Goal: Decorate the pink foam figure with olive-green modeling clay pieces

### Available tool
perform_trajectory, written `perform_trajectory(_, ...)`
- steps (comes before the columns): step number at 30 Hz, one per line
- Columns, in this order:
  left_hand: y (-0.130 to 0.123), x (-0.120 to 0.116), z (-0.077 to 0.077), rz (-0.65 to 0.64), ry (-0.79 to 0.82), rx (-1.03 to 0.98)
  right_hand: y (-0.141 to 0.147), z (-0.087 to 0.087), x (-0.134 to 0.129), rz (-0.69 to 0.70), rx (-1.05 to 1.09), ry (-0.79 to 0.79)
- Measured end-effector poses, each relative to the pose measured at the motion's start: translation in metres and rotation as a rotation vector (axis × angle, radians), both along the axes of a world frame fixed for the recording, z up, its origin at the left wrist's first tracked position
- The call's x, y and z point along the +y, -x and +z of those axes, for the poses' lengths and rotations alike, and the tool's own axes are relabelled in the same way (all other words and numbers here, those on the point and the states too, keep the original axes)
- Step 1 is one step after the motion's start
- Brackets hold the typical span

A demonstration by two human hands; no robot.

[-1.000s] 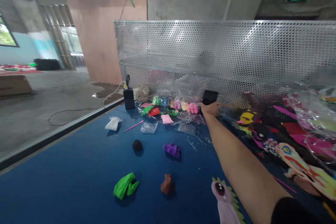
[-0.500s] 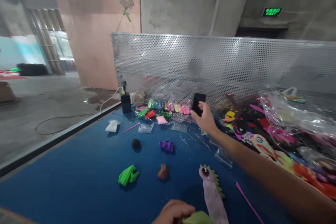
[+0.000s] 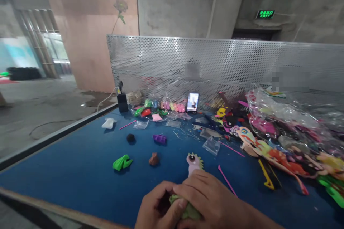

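At the near edge of the view, my left hand (image 3: 154, 205) and my right hand (image 3: 215, 196) are closed together around a lump of pale green modelling clay (image 3: 188, 212). The right hand's fingers cover most of it. Just beyond them lies a lavender clay figure (image 3: 194, 162) with one big eye and light green spikes, its lower part hidden by my right hand. A pink stick tool (image 3: 227, 180) lies to the right. Left of the figure are lumps of brown clay (image 3: 154, 159), bright green clay (image 3: 122, 163), purple clay (image 3: 159, 138) and black clay (image 3: 130, 138).
A phone (image 3: 192, 102) with a lit screen stands against the perforated metal panel (image 3: 161, 57). Bagged coloured clay (image 3: 157, 117) lies along the back. Plastic bags (image 3: 279, 118) and colourful cutout figures (image 3: 268, 150) pile up on the right. A black box (image 3: 122, 103) stands back left.
My right hand has let go of the phone, drawn back and closed over the green clay with my left hand. The phone's screen now shows lit. The view has shifted slightly.
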State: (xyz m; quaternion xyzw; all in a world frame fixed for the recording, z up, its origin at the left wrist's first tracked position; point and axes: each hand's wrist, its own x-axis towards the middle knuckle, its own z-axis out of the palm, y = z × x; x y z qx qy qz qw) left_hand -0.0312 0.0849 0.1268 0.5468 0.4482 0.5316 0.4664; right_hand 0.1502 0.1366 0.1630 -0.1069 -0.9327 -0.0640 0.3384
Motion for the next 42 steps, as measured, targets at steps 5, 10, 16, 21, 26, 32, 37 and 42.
perform_trajectory(5,0.000,-0.010,0.000,-0.126,-0.014,-0.149,-0.009,0.010,-0.008,-0.018,0.004,-0.026)
perform_trajectory(10,-0.007,-0.011,0.002,-0.093,0.063,-0.251,-0.008,0.007,-0.006,-0.074,0.074,0.076)
perform_trajectory(16,-0.017,-0.014,0.011,0.155,0.046,-0.122,-0.003,0.001,-0.010,-0.141,0.107,0.215)
perform_trajectory(21,-0.022,-0.015,0.016,0.309,0.003,-0.226,-0.005,0.002,-0.008,-0.157,0.114,0.162)
perform_trajectory(26,-0.011,-0.012,0.007,0.435,-0.110,-0.104,-0.008,0.002,-0.012,-0.185,0.226,0.242)
perform_trajectory(32,-0.008,-0.007,0.000,0.228,-0.428,0.271,0.005,-0.006,-0.021,-0.134,0.285,0.456)
perform_trajectory(37,-0.019,-0.008,-0.004,0.168,-0.440,0.318,0.009,-0.008,-0.014,-0.206,0.371,0.596)
perform_trajectory(42,-0.021,-0.016,0.000,0.199,-0.230,0.046,0.001,0.001,-0.006,-0.247,0.322,0.682)
